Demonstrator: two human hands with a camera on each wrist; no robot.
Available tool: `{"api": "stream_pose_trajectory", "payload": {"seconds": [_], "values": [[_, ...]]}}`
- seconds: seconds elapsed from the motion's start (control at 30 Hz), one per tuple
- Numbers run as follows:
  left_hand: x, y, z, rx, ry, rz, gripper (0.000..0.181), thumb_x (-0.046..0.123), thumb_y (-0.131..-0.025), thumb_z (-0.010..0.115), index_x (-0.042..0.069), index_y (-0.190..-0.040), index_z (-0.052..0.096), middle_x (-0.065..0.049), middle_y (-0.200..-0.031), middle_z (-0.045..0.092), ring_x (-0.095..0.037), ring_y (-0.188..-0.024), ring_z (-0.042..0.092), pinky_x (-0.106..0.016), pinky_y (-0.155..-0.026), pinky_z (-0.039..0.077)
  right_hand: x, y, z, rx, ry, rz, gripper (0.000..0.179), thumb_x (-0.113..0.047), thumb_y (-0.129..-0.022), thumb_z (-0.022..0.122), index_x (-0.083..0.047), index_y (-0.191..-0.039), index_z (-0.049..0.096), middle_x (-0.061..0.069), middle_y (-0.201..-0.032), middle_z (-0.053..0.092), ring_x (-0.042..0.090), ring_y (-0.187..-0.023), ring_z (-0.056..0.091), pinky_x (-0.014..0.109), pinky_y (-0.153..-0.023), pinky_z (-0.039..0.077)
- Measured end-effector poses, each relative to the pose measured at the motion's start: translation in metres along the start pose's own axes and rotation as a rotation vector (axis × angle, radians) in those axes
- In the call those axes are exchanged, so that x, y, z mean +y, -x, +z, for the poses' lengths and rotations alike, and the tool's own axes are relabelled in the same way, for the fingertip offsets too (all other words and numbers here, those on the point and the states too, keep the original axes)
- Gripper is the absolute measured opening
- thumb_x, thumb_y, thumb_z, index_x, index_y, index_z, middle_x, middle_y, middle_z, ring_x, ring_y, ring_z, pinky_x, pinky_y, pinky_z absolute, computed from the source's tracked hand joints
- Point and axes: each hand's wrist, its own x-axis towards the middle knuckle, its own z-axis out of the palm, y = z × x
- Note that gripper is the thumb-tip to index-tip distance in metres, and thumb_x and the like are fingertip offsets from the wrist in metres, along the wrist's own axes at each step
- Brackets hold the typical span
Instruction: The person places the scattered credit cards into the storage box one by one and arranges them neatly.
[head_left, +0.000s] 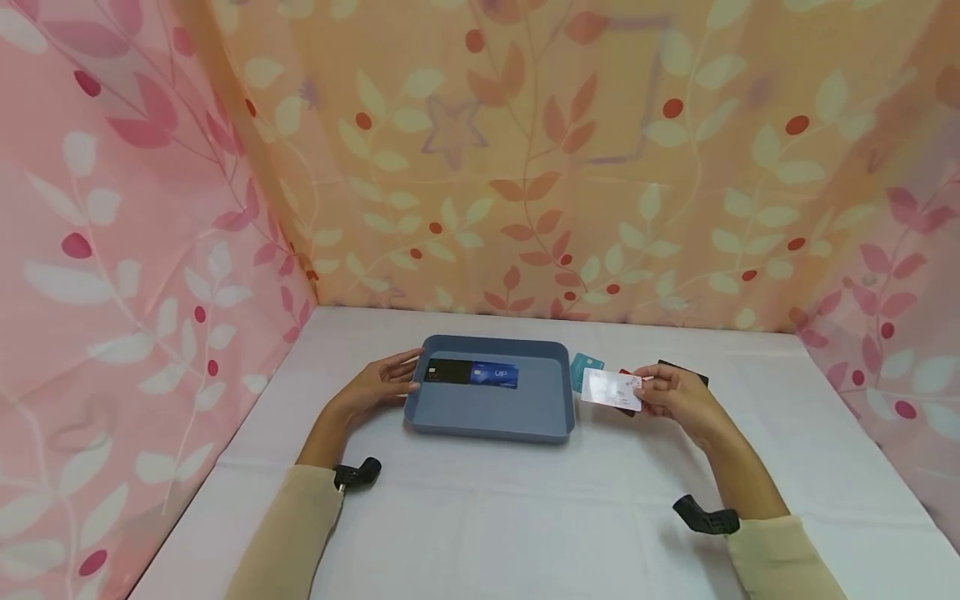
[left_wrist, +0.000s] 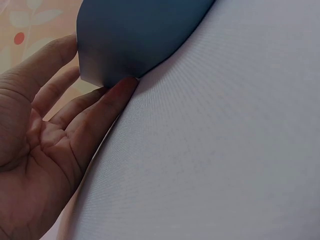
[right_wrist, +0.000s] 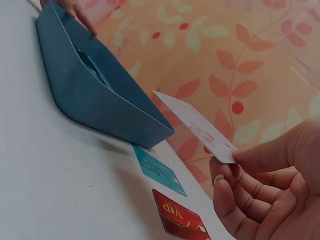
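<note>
White card (head_left: 609, 389) in right hand (head_left: 681, 402) (left hand (head_left: 373, 388) against blue tray (head_left: 487, 414))

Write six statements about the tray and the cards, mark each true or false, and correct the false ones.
1. A black card and a blue card lie in the tray. True.
2. In the head view, the black card is right of the blue card. False: it is on the left.
3. The right hand pinches a white card. True.
4. The white card lies in the tray. False: it is held up outside the tray.
5. A teal card and a red card lie on the table. True.
6. Both hands hold cards. False: the left hand touches the tray.
</note>
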Motion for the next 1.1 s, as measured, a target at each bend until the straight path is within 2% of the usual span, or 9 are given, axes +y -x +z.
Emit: {"api": "stream_pose_trajectory", "payload": {"seconds": [0.27, 0.47, 0.7, 1.1], "values": [[-0.002, 0.000, 0.001, -0.007, 0.046, 0.002, 0.074, 0.005, -0.092, 0.074, 0.017, -0.157, 0.040, -0.011, -0.160, 0.038, -0.028, -0.147, 0.036, -0.042, -0.099, 0.053, -0.006, 0.002, 0.004, 0.027, -0.046, 0.013, 0.048, -0.012, -0.099, 0.067, 0.012, -0.136, 0.048, 0.000, -0.092, 0.072, 0.016, -0.074, 0.065, 0.028, -0.070, 0.059], [0.000, 0.001, 0.002, 0.013, 0.024, -0.009, 0.074, 0.009, -0.092, 0.075, 0.020, -0.157, 0.041, -0.009, -0.161, 0.038, -0.027, -0.148, 0.036, -0.042, -0.101, 0.051, -0.012, 0.001, 0.007, 0.043, -0.012, 0.038, 0.050, -0.018, -0.100, 0.066, 0.009, -0.139, 0.048, 0.002, -0.093, 0.071, 0.019, -0.076, 0.065, 0.028, -0.073, 0.060], [0.003, 0.002, 0.002, 0.007, 0.030, -0.010, 0.073, 0.009, -0.092, 0.076, 0.020, -0.156, 0.042, -0.009, -0.161, 0.038, -0.027, -0.148, 0.036, -0.041, -0.102, 0.050, -0.019, -0.005, 0.012, 0.008, 0.018, 0.048, 0.051, -0.021, -0.100, 0.066, 0.009, -0.137, 0.050, 0.011, -0.100, 0.071, 0.018, -0.075, 0.066, 0.029, -0.075, 0.060], [0.000, 0.001, 0.000, 0.004, 0.056, -0.006, 0.073, 0.008, -0.091, 0.077, 0.020, -0.155, 0.044, -0.009, -0.160, 0.039, -0.027, -0.148, 0.036, -0.040, -0.101, 0.051, -0.040, -0.017, 0.022, -0.050, 0.054, 0.013, 0.046, -0.022, -0.102, 0.062, 0.010, -0.134, 0.052, 0.010, -0.092, 0.070, 0.018, -0.072, 0.066, 0.027, -0.072, 0.060]]}}
